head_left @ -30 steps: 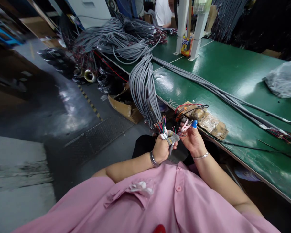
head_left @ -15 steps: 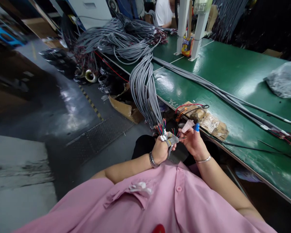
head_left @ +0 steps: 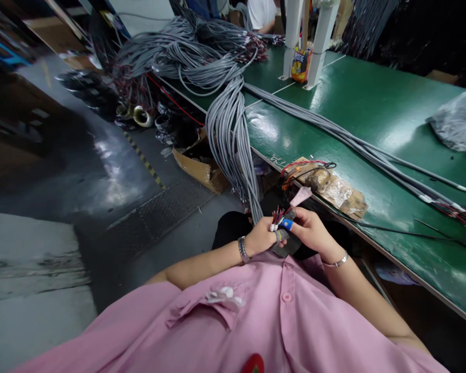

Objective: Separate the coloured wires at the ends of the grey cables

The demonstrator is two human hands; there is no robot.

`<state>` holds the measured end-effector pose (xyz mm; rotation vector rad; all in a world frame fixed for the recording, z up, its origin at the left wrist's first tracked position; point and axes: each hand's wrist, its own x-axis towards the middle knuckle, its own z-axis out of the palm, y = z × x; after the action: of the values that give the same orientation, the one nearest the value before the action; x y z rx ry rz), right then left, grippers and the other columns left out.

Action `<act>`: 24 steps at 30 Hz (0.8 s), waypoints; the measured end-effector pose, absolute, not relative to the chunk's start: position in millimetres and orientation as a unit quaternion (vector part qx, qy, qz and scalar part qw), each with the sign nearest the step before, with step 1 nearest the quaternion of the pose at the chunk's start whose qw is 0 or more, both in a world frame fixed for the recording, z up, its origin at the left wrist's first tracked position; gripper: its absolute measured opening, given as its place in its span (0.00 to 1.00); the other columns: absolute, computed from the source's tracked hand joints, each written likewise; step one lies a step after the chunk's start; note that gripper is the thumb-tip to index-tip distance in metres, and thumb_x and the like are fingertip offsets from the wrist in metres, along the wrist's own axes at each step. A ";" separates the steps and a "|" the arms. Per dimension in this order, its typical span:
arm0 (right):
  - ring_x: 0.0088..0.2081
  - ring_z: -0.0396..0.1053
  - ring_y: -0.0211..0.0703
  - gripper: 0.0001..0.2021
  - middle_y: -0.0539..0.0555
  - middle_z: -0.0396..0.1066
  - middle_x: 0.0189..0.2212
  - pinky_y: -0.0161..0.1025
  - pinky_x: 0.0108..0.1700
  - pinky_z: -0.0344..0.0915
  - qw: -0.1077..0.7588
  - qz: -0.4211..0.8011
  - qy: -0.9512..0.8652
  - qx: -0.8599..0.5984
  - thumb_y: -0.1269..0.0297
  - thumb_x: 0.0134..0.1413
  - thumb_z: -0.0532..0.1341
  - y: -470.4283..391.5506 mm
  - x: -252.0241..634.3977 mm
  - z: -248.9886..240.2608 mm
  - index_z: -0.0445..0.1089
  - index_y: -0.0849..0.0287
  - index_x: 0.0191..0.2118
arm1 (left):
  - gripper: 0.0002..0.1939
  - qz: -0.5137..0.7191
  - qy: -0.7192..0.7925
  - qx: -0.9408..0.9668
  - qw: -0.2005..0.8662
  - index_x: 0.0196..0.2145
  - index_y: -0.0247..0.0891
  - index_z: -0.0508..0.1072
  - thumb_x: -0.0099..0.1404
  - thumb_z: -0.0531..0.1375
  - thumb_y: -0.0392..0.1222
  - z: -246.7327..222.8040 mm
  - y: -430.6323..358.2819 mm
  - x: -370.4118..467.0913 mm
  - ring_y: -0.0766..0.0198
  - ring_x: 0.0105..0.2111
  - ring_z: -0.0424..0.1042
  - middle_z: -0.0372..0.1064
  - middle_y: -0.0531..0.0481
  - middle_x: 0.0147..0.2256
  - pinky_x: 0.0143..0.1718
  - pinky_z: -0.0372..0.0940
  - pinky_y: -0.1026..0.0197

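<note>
My left hand (head_left: 262, 237) is closed around the ends of several grey cables (head_left: 248, 176), which hang from the bench edge. Thin coloured wires (head_left: 278, 214) with white collars at their base fan out above its fist. Grey wrapping covers part of its fingers. Close beside it, my right hand (head_left: 312, 230) pinches at the wires, a blue cover (head_left: 287, 224) on its thumb. The fingertips partly hide what lies between them. Just above the right hand, a pale pink piece (head_left: 301, 196) sticks out at the bench edge.
Loose grey cables (head_left: 194, 52) are heaped on the green bench (head_left: 373, 109), and a long bundle runs rightward. A taped wooden block (head_left: 341, 197) sits at its edge. An open carton (head_left: 198, 168) stands on the floor. White posts (head_left: 318, 46) rise from the bench; a person (head_left: 261, 15) is behind.
My right hand has moved left and down against the left hand, its thumb now over the wires. The left hand has shifted slightly right, and the wires point more together.
</note>
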<state>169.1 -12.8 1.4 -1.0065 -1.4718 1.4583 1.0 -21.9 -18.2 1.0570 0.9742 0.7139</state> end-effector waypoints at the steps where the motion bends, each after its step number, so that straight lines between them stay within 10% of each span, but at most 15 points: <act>1: 0.31 0.67 0.42 0.05 0.51 0.73 0.29 0.39 0.37 0.65 0.411 0.536 -0.615 -0.407 0.62 0.53 0.66 -13.6 168.6 1.4 0.76 0.56 0.34 | 0.11 0.314 0.441 0.468 0.699 0.28 0.33 0.74 0.51 0.69 0.43 -18.7 -21.1 0.6 0.65 0.19 0.70 0.71 0.50 0.20 0.22 0.66 0.64; 24: 0.20 0.64 0.37 0.08 0.47 0.71 0.20 0.36 0.25 0.60 0.486 0.654 -0.429 -0.390 0.59 0.49 0.70 -24.9 157.2 -7.3 0.72 0.55 0.30 | 0.16 0.378 0.413 0.409 0.720 0.24 0.31 0.76 0.51 0.69 0.50 -22.8 -20.8 -0.1 0.63 0.20 0.71 0.72 0.46 0.20 0.23 0.66 0.62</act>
<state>157.2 -24.9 -7.3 -0.9483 -1.0444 1.5915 -0.1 -20.8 -22.8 0.9031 0.9138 0.8359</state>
